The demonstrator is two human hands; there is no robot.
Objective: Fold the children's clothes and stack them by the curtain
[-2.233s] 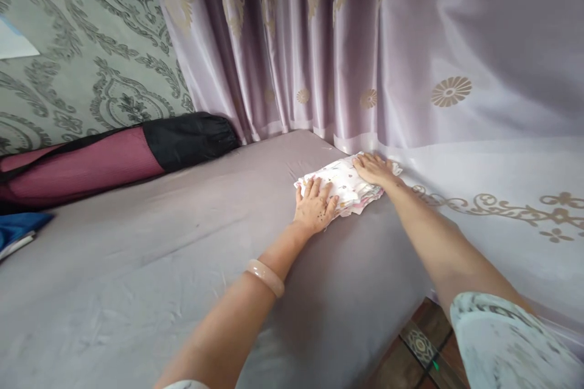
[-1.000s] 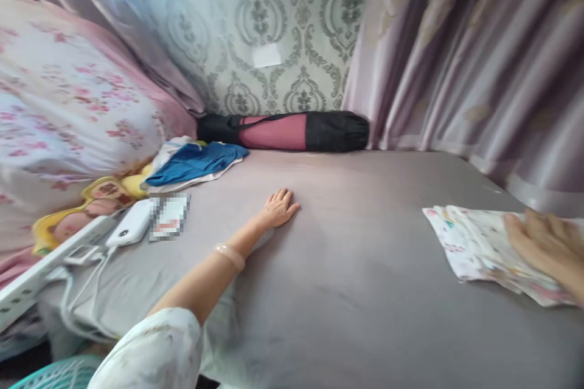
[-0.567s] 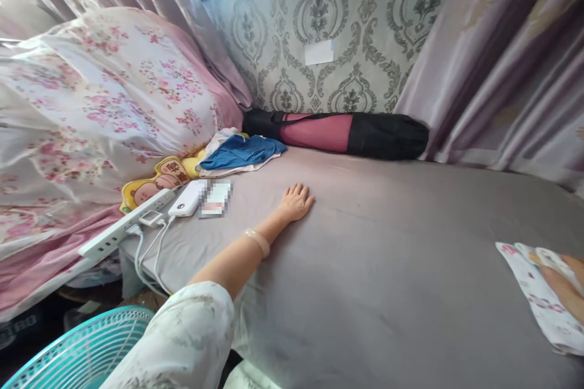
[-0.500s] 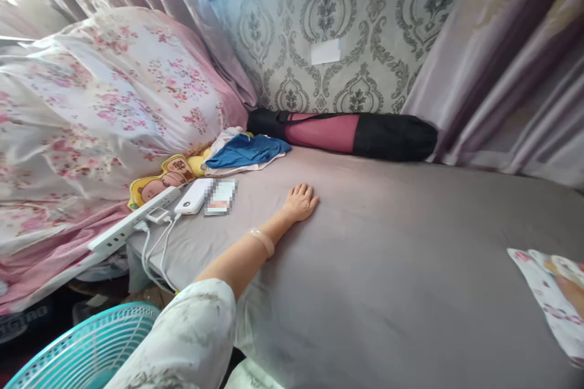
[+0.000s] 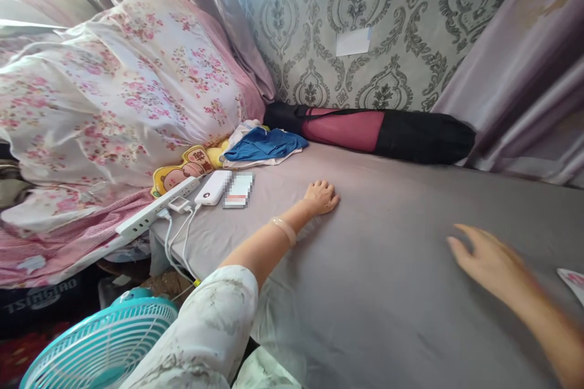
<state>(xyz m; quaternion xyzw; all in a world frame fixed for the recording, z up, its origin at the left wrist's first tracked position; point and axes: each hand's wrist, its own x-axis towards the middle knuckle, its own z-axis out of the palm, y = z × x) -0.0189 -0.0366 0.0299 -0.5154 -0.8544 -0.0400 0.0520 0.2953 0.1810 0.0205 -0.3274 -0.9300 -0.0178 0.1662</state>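
Observation:
My left hand (image 5: 322,196) lies flat and open on the grey bed sheet (image 5: 387,292), fingers resting on the fabric, with a pale bangle (image 5: 285,230) on the wrist. My right hand (image 5: 486,258) hovers over the sheet at the right, blurred, fingers stretched out and holding nothing. A corner of the folded printed cloth (image 5: 573,281) shows at the right edge, apart from my right hand. A blue garment (image 5: 264,144) lies on the sheet beyond my left hand.
A rolled maroon mat in a black bag (image 5: 383,134) lies along the patterned wall. A floral quilt (image 5: 114,97) is heaped at the left. A white power bank (image 5: 213,188), a power strip (image 5: 155,213) and cables sit at the bed's edge. A teal fan (image 5: 95,346) stands below.
My right hand has left the folded cloth and moved left over the sheet. The view has swung left. My left hand stays flat on the sheet.

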